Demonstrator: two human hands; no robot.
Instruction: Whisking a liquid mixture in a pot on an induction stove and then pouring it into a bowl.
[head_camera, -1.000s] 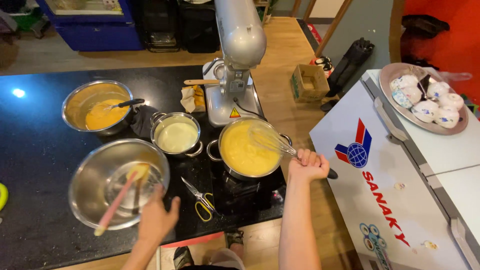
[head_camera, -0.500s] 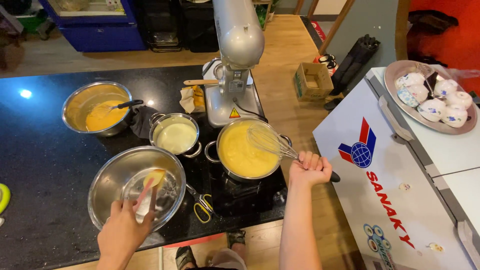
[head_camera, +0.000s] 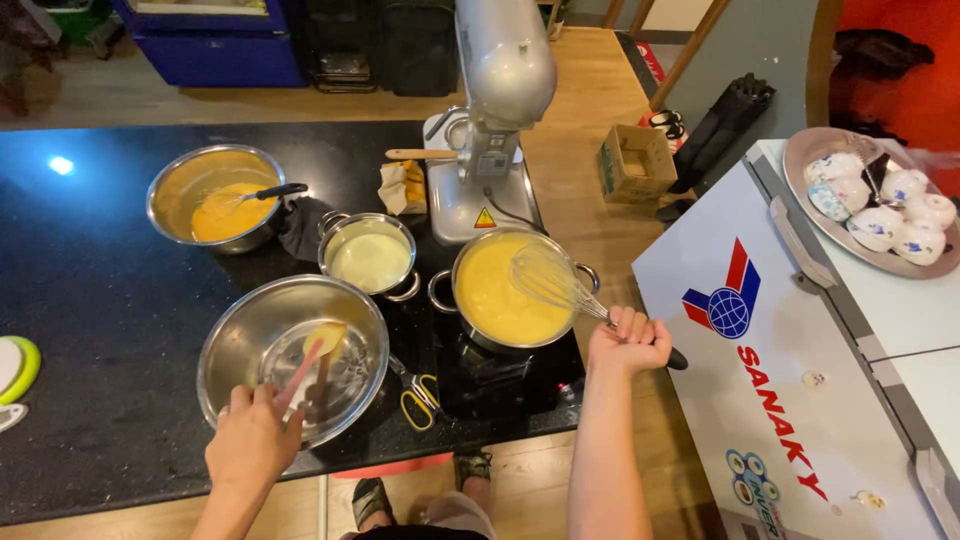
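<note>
Right hand (head_camera: 628, 343) grips a whisk (head_camera: 560, 285) in the pot (head_camera: 512, 290) of smooth yellow batter, frame center. Left hand (head_camera: 250, 440) clasps a pink spatula (head_camera: 305, 362) in the steel bowl (head_camera: 292, 356), lower left, scraped nearly bare. Mixing looks well along; stirring remains.

We saw a lot of open black counter (head_camera: 90, 300) on the left side, where a hand could move easily. The middle was crowded. Our big steel bowl (head_camera: 240, 340), a small pot (head_camera: 370, 255) and the pot of yellow batter (head_camera: 505, 290) stood close together with only thin gaps. Yellow scissors (head_camera: 418, 392) lay in the gap between the bowl and the batter pot. Behind them the tall mixer (head_camera: 490, 110) blocked the way back. Another bowl (head_camera: 212, 198) sat at the back left. On the right, the white freezer (head_camera: 800, 380) stood like a wall, with wooden floor (head_camera: 590, 210) between it and the counter.
</note>
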